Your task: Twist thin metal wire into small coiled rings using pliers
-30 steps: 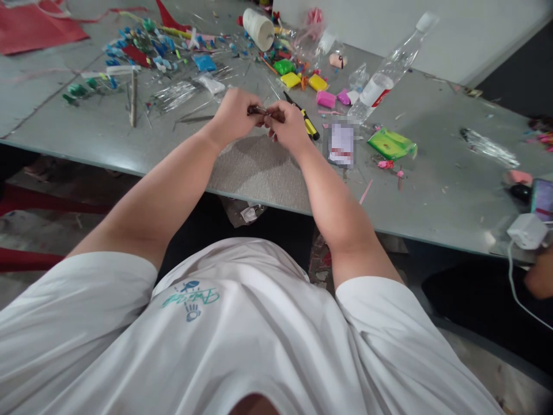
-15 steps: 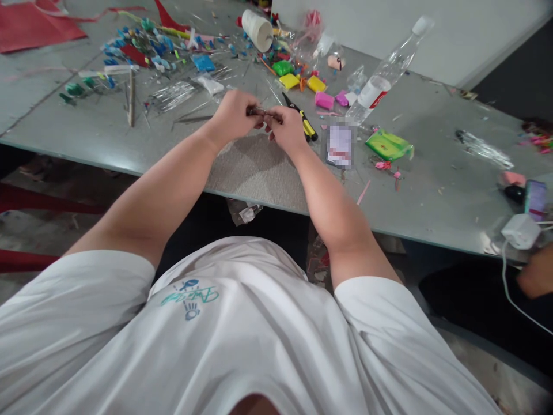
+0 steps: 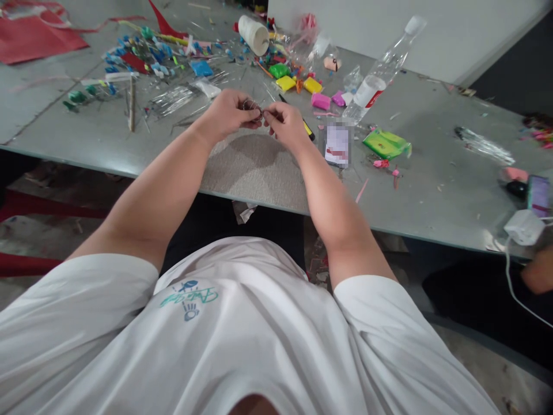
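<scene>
My left hand [image 3: 231, 112] is closed around a small, dark brown looped piece [image 3: 251, 106] that looks like thin wire; its exact kind is too small to make out. Thumb and fingers of my right hand [image 3: 286, 122] pinch together at that piece's right end, close against the left fingertips. Both hands are held over the near part of the grey table [image 3: 254, 173]. Just behind my right hand lies a black and yellow hand tool [image 3: 309, 130], mostly covered by the hand.
Clay packs, among them a yellow one [image 3: 313, 85] and a pink one [image 3: 321, 101], lie beyond my hands. A plastic bottle [image 3: 368, 92], a phone [image 3: 337, 144] and a green packet [image 3: 386, 143] are on the right. Metal wires [image 3: 173, 98] and a stick [image 3: 132, 104] lie left.
The dark brown piece, stretched between both hands before, now shows as a loop at my left fingers. My left hand has turned and shifted slightly left.
</scene>
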The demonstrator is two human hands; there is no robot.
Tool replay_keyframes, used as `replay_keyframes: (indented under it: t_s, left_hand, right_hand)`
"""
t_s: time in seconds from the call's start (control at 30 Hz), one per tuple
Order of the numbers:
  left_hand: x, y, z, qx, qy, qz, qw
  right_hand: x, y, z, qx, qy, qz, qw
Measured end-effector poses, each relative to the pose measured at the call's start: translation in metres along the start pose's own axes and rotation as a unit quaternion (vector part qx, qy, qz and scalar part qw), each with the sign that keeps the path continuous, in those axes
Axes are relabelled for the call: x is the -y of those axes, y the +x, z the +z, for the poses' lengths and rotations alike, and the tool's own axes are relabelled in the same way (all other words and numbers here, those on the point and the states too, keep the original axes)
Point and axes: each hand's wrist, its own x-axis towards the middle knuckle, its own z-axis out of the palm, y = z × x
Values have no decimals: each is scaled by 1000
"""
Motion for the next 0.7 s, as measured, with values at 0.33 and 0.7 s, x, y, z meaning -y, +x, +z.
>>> replay_keyframes:
  t_s: [0.33,0.7]
  left_hand:
    - [0,-3,-3,48,-18,-27,998]
    - [-3,-9,-4,57,15,-17,998]
  right_hand:
    - [3,-6,-3,10,-24,12,1000]
    - [-15,8,4,21,-155,-102,982]
